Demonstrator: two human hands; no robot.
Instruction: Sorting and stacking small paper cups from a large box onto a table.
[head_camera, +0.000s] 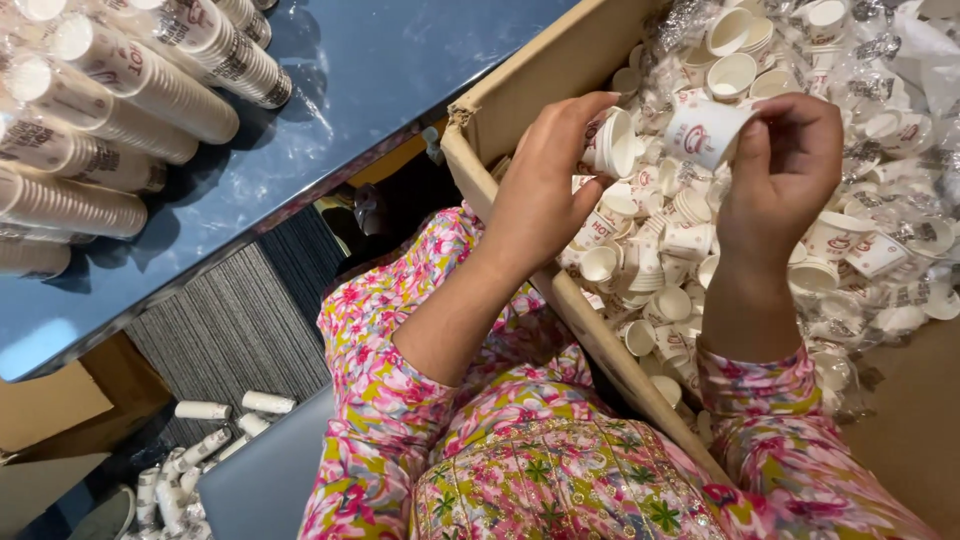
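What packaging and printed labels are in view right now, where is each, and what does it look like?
Cardboard box: centre to right, brown, open, holding loose cups.
Clear plastic wrap: upper right in the box, crinkled, shiny.
Stacked cup sleeves: upper left on the blue table, white with dark print.
Paper cup: in the right hand, white with a red emblem.

both hands raised side by side, left hand (540, 190) fingers curled, right hand (785, 170) pinching, forearms angled upward

Stacked cup sleeves (110, 110) cut off at left edge.
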